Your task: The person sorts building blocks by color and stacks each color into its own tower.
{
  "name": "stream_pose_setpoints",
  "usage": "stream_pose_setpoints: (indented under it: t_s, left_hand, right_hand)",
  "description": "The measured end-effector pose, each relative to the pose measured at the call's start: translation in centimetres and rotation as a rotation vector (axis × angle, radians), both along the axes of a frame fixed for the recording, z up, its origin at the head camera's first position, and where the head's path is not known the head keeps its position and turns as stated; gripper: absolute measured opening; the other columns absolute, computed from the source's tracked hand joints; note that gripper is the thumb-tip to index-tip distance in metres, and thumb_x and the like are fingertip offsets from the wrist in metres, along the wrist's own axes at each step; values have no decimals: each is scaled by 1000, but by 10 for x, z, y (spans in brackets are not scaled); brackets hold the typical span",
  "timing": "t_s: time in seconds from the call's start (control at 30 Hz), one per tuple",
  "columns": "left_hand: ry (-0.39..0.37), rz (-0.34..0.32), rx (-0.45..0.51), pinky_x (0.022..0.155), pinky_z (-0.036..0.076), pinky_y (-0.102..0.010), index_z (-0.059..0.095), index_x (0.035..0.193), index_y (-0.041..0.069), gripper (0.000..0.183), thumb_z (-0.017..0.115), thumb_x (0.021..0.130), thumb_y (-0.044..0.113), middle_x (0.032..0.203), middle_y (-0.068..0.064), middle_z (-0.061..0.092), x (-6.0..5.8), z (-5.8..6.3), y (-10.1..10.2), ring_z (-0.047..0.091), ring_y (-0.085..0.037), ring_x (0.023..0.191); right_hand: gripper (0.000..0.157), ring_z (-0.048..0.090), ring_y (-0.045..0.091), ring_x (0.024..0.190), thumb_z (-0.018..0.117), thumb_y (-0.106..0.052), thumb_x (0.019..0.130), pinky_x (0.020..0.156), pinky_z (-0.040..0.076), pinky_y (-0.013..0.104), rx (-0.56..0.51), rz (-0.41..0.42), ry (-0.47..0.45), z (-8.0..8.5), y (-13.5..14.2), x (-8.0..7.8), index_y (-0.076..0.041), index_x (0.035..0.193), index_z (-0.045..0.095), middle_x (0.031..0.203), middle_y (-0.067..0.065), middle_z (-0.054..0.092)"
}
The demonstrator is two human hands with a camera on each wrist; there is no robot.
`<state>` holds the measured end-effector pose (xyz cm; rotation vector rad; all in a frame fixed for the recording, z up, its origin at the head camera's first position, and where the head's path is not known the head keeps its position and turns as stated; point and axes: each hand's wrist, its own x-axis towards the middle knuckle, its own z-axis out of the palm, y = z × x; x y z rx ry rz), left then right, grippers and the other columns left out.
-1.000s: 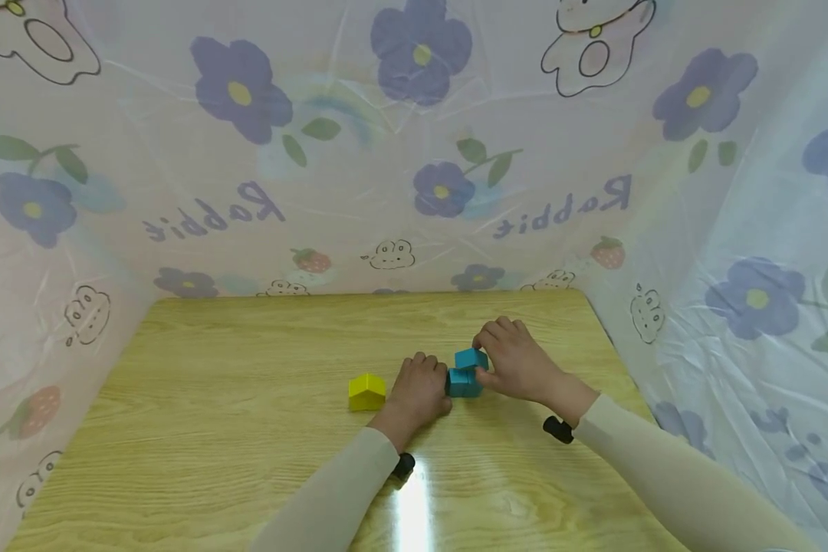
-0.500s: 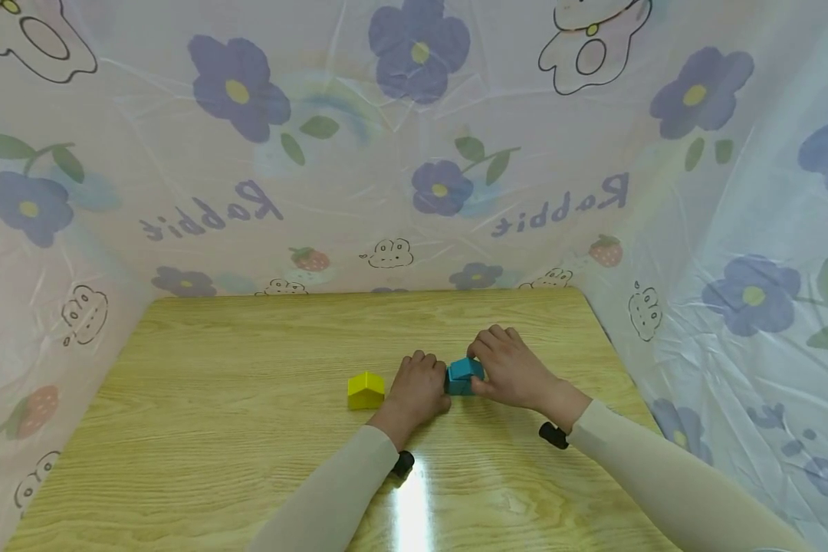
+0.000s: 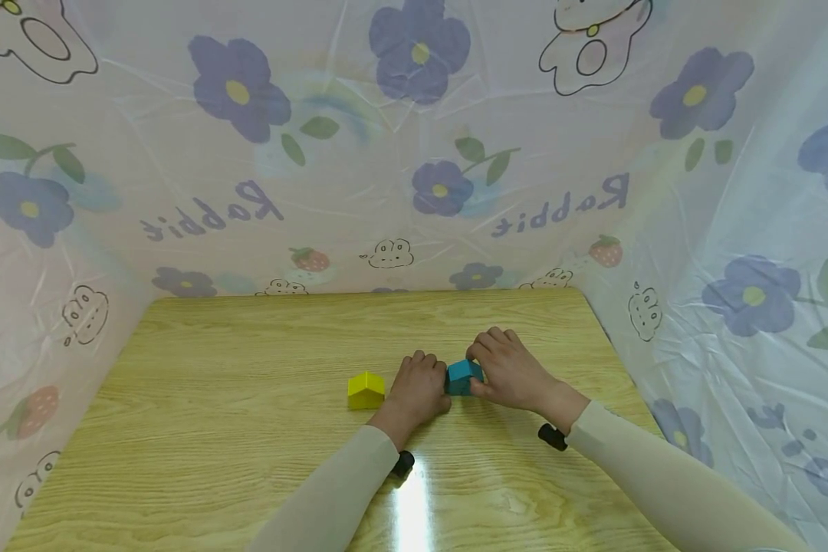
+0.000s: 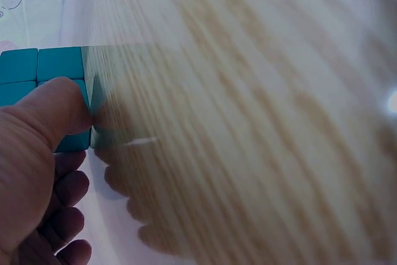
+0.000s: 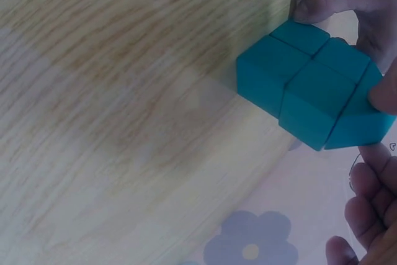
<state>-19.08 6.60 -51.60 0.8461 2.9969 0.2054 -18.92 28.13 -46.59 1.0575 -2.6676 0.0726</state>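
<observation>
Several teal-blue blocks [image 5: 319,94] stand pressed together in a small cluster on the table, with thin seams between them. In the head view the cluster [image 3: 460,376] lies between both hands, and a house-shaped yellow block [image 3: 366,392] stands apart to the left. My left hand [image 3: 417,389] grips the lower part of the cluster from the left; its thumb [image 4: 62,110] lies across the teal faces [image 4: 60,63]. From the right, my right hand [image 3: 513,372] pinches the upper teal block between thumb and fingers. In the head view the hands hide the cluster's sides.
A wood-grain table [image 3: 248,460] reaches to a patterned curtain [image 3: 345,192] at the back and sides. A black strap piece [image 3: 553,436] sits on the right wrist, and another [image 3: 403,464] on the left.
The right hand has lowered the upper teal block and moved it slightly left; from tilted above the other blocks it now sits flush on them. The left hand stays put.
</observation>
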Motion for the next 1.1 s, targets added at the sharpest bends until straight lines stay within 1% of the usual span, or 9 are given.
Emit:
stream_pose_setpoints:
  t_s: [0.33, 0.83, 1.1]
  left_hand:
    - [7, 13, -21, 89, 42, -36, 69, 118, 12, 39, 77, 92, 40, 98, -1, 60, 0, 1, 1, 47, -19, 95]
    - [-11, 15, -28, 92, 43, -36, 69, 121, 12, 41, 76, 93, 41, 100, 0, 61, 0, 1, 1, 47, -20, 96]
    - [-29, 23, -36, 91, 42, -36, 68, 121, 12, 47, 76, 92, 48, 101, 0, 59, 2, 4, 0, 46, -20, 98]
  right_hand:
    - [24, 44, 23, 91, 73, -27, 89, 82, 34, 41, -17, 5, 9, 1, 0, 0, -12, 107, 68, 104, 5, 61]
    - [26, 43, 24, 91, 73, -28, 89, 82, 33, 42, -22, 9, 5, 0, 1, 1, -12, 108, 67, 104, 6, 61]
    - [32, 48, 25, 96, 74, -30, 88, 84, 36, 42, -27, 2, -6, 1, 2, 3, -10, 112, 68, 108, 7, 63]
